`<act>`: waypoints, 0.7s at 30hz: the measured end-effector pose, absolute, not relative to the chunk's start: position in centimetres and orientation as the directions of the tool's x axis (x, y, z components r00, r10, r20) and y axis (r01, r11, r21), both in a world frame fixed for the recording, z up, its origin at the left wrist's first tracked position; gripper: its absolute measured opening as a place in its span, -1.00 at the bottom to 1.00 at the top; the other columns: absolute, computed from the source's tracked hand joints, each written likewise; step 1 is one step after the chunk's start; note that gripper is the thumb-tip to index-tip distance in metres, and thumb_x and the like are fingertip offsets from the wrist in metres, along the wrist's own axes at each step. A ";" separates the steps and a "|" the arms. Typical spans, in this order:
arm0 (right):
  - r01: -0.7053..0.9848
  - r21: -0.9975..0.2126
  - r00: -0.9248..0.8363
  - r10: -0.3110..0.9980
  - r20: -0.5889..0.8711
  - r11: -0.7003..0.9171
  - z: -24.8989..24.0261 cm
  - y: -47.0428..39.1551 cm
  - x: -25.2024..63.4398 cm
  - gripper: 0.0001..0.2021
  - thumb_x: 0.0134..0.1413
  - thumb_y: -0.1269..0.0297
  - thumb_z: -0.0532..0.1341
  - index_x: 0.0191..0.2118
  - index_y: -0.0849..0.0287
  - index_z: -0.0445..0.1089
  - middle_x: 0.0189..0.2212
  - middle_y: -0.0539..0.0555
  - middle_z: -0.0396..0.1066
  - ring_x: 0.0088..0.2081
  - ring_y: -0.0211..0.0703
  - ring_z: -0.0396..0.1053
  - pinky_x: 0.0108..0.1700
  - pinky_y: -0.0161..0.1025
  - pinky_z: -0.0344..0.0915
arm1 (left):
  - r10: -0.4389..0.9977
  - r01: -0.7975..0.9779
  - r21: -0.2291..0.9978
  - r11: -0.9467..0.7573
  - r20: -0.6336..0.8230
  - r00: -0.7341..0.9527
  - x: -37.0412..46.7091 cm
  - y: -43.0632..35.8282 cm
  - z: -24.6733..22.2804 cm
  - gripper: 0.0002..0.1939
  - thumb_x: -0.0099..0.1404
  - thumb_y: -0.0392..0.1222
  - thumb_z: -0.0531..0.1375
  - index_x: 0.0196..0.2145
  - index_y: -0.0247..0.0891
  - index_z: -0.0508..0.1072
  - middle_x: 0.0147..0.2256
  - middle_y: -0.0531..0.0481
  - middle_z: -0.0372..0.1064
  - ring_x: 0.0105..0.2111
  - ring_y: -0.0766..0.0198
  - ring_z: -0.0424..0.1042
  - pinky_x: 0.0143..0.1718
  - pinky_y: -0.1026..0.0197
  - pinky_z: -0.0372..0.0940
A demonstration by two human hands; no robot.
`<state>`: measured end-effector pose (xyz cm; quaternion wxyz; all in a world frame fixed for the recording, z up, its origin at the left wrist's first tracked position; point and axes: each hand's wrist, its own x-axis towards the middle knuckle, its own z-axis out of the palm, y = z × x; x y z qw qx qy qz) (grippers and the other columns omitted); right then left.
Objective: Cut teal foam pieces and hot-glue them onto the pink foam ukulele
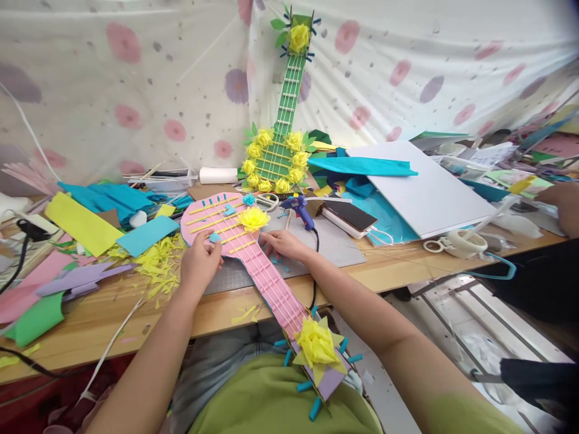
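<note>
A pink paper guitar [283, 298] slants from the table down to my lap, with yellow strips, white strings and blue pegs. A yellow paper flower [254, 219] and a small blue flower [248, 199] sit on its body, and a larger yellow flower [318, 345] covers its purple head. My left hand [202, 260] has its fingers closed at the lower left edge of the body, by a small blue paper piece [215, 238]. At the right side of the body is my right hand [283, 244], its fingertips bent together near the edge; anything between them is too small to make out.
A green paper guitar [284, 120] leans on the curtain. Behind my right hand lie a blue glue gun [301, 211] and a phone on a power bank [348, 217]. Paper scraps [156, 265] cover the left, a white board [429, 187] the right. Another person's hand [561, 205] is at far right.
</note>
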<state>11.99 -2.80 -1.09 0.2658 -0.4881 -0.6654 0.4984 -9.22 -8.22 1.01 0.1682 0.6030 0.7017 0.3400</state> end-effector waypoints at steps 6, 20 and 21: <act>0.285 -0.959 -0.465 0.875 -0.134 0.005 1.0 -3.2 10.7 -0.83 0.09 0.26 0.17 -0.45 0.21 0.26 -0.62 -0.11 0.29 -0.67 -0.42 0.21 -0.70 -0.46 0.08 | 0.989 0.918 0.369 0.143 -0.020 -0.146 -6.9 -9.0 3.8 0.00 0.18 0.28 -0.02 0.31 -0.49 -0.28 -0.27 -0.35 0.49 -0.20 -0.15 0.48 -0.34 0.05 0.23; 0.179 -0.976 -0.864 0.455 -0.216 -0.122 1.4 -6.0 5.9 -0.44 -0.12 0.43 0.24 0.09 0.21 0.19 -0.09 0.13 0.38 -0.42 -0.33 0.45 -0.41 -0.34 0.43 | 0.991 0.991 0.108 0.076 -0.121 -0.063 -13.4 -7.0 4.2 0.07 -0.08 0.16 0.24 0.25 -0.43 -0.07 0.06 -0.49 0.27 -0.05 -0.17 0.39 -0.24 0.10 0.26; 0.195 -0.973 -0.879 0.417 -0.231 -0.127 1.6 -5.7 6.5 -0.45 -0.13 0.39 0.27 0.07 0.22 0.22 -0.14 0.12 0.41 -0.42 -0.32 0.45 -0.40 -0.33 0.43 | 0.992 0.994 0.087 0.065 -0.118 -0.055 -14.0 -7.2 4.2 0.05 -0.09 0.13 0.24 0.24 -0.44 -0.04 0.03 -0.47 0.31 -0.08 -0.16 0.42 -0.27 0.11 0.26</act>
